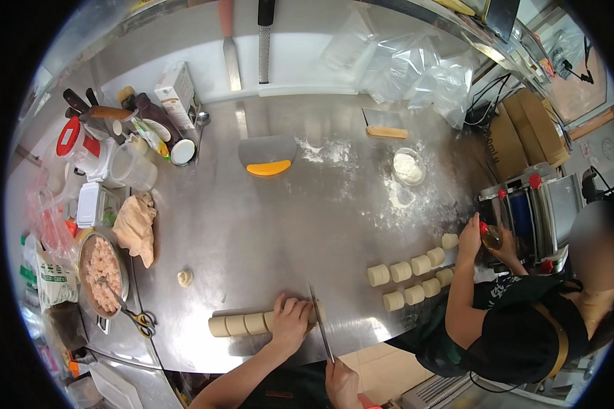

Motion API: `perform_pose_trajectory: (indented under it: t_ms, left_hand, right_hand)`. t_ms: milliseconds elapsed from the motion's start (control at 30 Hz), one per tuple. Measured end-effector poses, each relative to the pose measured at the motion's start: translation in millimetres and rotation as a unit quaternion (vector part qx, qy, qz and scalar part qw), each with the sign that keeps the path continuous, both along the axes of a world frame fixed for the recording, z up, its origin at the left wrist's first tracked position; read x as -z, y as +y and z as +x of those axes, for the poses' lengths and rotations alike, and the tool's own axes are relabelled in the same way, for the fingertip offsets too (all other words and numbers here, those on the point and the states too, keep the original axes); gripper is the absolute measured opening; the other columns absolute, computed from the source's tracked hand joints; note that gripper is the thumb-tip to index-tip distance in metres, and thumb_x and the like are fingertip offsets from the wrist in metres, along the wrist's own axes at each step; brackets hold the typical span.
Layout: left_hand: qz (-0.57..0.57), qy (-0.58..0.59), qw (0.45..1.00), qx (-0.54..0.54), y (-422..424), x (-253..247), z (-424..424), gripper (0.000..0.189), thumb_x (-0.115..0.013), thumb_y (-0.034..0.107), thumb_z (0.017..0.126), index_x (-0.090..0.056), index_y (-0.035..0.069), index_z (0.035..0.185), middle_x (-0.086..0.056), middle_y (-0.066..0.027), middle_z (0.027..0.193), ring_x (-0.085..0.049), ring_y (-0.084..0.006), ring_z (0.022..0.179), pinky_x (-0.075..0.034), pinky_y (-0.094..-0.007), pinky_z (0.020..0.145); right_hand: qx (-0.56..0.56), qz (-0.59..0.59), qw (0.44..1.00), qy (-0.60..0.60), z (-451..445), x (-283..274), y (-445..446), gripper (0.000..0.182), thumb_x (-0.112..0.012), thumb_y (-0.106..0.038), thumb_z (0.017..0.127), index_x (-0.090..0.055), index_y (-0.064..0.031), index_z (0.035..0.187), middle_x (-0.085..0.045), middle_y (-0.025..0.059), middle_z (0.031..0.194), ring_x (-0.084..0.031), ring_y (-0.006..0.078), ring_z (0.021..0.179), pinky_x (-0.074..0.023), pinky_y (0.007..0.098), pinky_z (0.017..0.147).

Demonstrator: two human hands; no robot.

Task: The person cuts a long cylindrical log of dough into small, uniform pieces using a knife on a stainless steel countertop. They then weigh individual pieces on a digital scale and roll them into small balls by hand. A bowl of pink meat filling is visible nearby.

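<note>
A dough log, cut into several short pieces lying end to end, rests near the front edge of the steel table. My left hand lies over the log's right part, fingers on the dough. My right hand grips the handle of a long knife, whose blade stands beside my left fingers at the log's right end. A bit of dough shows just beyond the blade. Two rows of cut dough pieces sit to the right. A small twisted lump of dough lies behind the log at the left.
At right, a co-worker holds a red-capped bottle beside a roller machine. Farther back are a yellow-handled scraper, a wooden-handled scraper and a bowl of flour. At left stand a bowl of minced filling, scissors and containers.
</note>
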State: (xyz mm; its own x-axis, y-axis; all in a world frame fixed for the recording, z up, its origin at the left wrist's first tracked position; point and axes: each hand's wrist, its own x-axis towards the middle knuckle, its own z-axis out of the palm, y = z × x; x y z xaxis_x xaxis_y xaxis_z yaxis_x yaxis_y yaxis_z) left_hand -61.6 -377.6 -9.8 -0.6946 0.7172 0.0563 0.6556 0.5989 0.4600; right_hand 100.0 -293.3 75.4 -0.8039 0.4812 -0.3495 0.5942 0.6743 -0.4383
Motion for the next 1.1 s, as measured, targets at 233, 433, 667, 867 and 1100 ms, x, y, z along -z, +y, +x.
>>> perform_pose_trajectory:
  t_ms: [233, 433, 667, 867, 1100]
  left_hand:
    - [-0.001, -0.017, 1.0, -0.022, 1, 3, 2, 0.066, -0.085, 0.031, 0.061, -0.065, 0.007, 0.119, -0.061, -0.0036, 0.109, -0.05, -0.023, 0.114, -0.029, -0.0545, 0.113]
    - [-0.02, -0.004, 1.0, -0.015, 16, -4, 2, 0.069, -0.087, 0.028, 0.056, -0.064, 0.007, 0.118, -0.059, -0.0049, 0.11, -0.052, -0.0242, 0.112, -0.03, -0.0554, 0.112]
    - [0.044, 0.013, 0.999, -0.015, 69, -11, 29, 0.063, -0.086, 0.024, 0.053, -0.066, 0.009, 0.111, -0.061, -0.0039, 0.105, -0.054, -0.0263, 0.108, -0.032, -0.0554, 0.11]
    - [0.034, -0.005, 0.998, 0.047, 136, 3, 36, 0.067, -0.087, 0.031, 0.058, -0.064, 0.008, 0.116, -0.06, -0.0058, 0.108, -0.052, -0.0277, 0.112, -0.031, -0.0559, 0.11]
    - [-0.008, -0.018, 0.999, -0.033, 52, -30, 10, 0.082, -0.09, 0.035, 0.055, -0.058, 0.007, 0.125, -0.054, -0.0088, 0.121, -0.048, -0.0297, 0.118, -0.028, -0.0574, 0.112]
  right_hand:
    - [0.026, -0.033, 0.999, -0.019, 38, -5, -7, 0.021, -0.06, -0.021, 0.096, -0.068, -0.0017, 0.101, -0.065, 0.0173, 0.067, -0.062, 0.0347, 0.054, -0.0492, 0.0442, 0.049]
    - [0.093, -0.072, 0.992, -0.038, 74, -17, 2, 0.021, -0.06, -0.021, 0.096, -0.067, -0.0021, 0.1, -0.064, 0.0169, 0.066, -0.061, 0.0344, 0.053, -0.0486, 0.0438, 0.048]
    - [0.164, -0.055, 0.984, -0.038, 98, -21, 42, 0.02, -0.059, -0.021, 0.096, -0.067, -0.0025, 0.099, -0.064, 0.0165, 0.066, -0.061, 0.034, 0.052, -0.0478, 0.0433, 0.047]
    - [0.2, -0.033, 0.978, -0.042, 113, -26, 67, 0.02, -0.059, -0.022, 0.097, -0.066, -0.0029, 0.098, -0.064, 0.0162, 0.065, -0.06, 0.0336, 0.051, -0.0472, 0.0428, 0.047]
    - [0.16, -0.046, 0.986, -0.014, 88, -14, 51, 0.02, -0.058, -0.022, 0.097, -0.066, -0.0033, 0.098, -0.063, 0.0158, 0.064, -0.059, 0.0332, 0.05, -0.0465, 0.0424, 0.046]
